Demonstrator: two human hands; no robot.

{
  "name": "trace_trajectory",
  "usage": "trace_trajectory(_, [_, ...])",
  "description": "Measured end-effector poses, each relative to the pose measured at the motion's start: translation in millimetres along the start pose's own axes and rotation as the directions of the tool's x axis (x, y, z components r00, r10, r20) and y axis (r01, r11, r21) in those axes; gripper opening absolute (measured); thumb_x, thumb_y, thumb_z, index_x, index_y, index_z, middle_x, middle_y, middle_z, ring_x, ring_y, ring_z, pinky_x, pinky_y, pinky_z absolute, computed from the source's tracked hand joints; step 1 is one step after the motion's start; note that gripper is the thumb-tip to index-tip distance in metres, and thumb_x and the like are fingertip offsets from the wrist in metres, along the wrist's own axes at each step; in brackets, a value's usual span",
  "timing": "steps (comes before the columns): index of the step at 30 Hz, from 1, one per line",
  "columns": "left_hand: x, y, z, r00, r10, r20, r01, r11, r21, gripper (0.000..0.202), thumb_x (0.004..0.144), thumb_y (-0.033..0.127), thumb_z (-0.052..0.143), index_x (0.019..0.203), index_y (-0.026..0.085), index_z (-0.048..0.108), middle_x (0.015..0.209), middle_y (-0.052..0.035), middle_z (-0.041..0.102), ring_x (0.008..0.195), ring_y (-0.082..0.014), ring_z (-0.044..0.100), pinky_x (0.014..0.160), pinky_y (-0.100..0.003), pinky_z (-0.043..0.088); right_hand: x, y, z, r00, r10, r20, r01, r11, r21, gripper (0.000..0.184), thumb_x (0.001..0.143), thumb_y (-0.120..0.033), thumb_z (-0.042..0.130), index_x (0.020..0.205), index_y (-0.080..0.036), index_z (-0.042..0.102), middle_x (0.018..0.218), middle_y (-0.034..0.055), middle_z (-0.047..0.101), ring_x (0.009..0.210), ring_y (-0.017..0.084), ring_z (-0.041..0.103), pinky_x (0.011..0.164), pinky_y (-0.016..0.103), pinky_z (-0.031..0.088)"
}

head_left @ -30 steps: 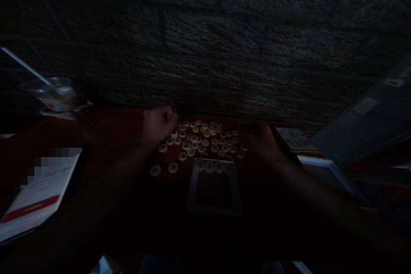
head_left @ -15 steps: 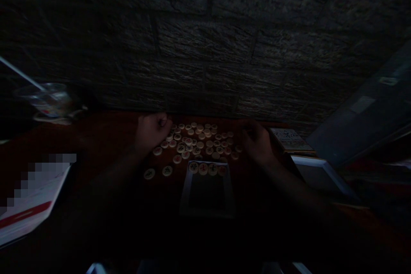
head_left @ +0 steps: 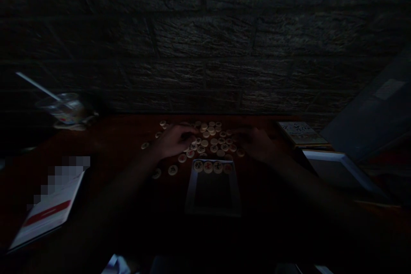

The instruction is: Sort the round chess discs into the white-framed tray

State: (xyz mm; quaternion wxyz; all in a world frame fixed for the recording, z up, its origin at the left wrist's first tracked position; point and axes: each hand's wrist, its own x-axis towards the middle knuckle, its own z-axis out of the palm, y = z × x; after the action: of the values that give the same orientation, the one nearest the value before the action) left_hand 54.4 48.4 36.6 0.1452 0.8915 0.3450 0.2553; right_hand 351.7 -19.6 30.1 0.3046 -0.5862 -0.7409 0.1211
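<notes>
Round Chinese chess pieces (head_left: 214, 141) with red and black characters lie in a loose heap, some stacked or face down. Over the heap's left side is my left hand (head_left: 176, 139), fingers curved, with a gap between thumb and forefinger. My right hand (head_left: 253, 142) rests at the right edge of the heap, its fingers pointing inward and dim in the dark; nothing shows in its grasp. Nearer me lies a shallow open box (head_left: 190, 192), with a row of several pieces along its far end. A piece (head_left: 172, 170) lies apart, left of the box.
A plastic cup (head_left: 69, 111) with a straw stands at the far left. The lit screen of a device (head_left: 51, 209) is at left front. To the right are a printed box (head_left: 302, 132) and an open tray-like lid (head_left: 340, 154). Behind the table rises a stone wall (head_left: 205, 38).
My left hand has moved right and inward over the pieces, and its fingers have loosened. My right hand has come in toward the heap. Several pieces now show left of my left hand. The view has shifted slightly.
</notes>
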Motion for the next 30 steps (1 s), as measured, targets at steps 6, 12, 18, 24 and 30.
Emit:
trace_trajectory(6, [-3.9,-0.2,-3.1,0.994,0.086,0.073,-0.082,0.995,-0.053,0.022,0.088,0.019,0.064,0.104,0.020,0.080,0.117,-0.0108,0.075,0.107,-0.0232,0.072,0.094,-0.040,0.057,-2.5,-3.8,-3.8,0.982,-0.183,0.054,0.189,0.973,-0.133,0.028,0.091,-0.011,0.060,0.106,-0.019,0.082,0.118,0.0094,0.079,0.106,0.026,0.076,0.093,0.034,0.058])
trace_trajectory(12, [0.0,8.1,5.6,0.983,0.133,0.124,-0.135,0.991,0.009,0.035,0.086,0.008,0.063,0.112,0.025,0.079,0.119,-0.0070,0.073,0.108,-0.0219,0.070,0.097,-0.042,0.055,-1.0,-0.8,-9.6,0.959,-0.190,0.209,0.228,0.957,-0.178,0.026,0.087,-0.010,0.063,0.097,-0.022,0.083,0.116,0.0066,0.079,0.097,0.022,0.076,0.083,0.029,0.056])
trace_trajectory(18, [1.0,13.8,8.3,0.977,0.152,0.152,-0.156,0.988,0.011,0.033,0.091,0.010,0.062,0.117,0.024,0.077,0.121,-0.0081,0.071,0.111,-0.0229,0.068,0.100,-0.044,0.053,-2.3,-1.4,-10.3,0.971,-0.115,0.210,0.136,0.986,-0.092,0.030,0.080,-0.003,0.060,0.095,-0.020,0.080,0.106,0.0052,0.081,0.091,0.022,0.076,0.077,0.028,0.056])
trace_trajectory(24, [5.7,18.5,14.6,0.965,0.195,0.174,-0.203,0.979,0.028,0.026,0.096,0.021,0.067,0.122,0.021,0.072,0.118,-0.0086,0.071,0.109,-0.0232,0.068,0.096,-0.041,0.053,-1.2,-0.2,-11.0,0.968,-0.138,0.210,0.150,0.988,-0.045,0.026,0.090,-0.011,0.058,0.097,-0.022,0.080,0.104,0.0045,0.081,0.087,0.019,0.076,0.073,0.026,0.054])
trace_trajectory(30, [11.6,17.0,23.0,0.958,0.233,0.167,-0.237,0.971,0.008,0.013,0.100,0.021,0.061,0.108,0.019,0.072,0.107,-0.0057,0.073,0.101,-0.0202,0.069,0.090,-0.035,0.052,3.2,4.4,-13.1,0.990,-0.021,0.141,0.024,1.000,-0.020,0.025,0.092,-0.018,0.058,0.099,-0.021,0.081,0.093,0.0042,0.082,0.076,0.019,0.075,0.064,0.025,0.051])
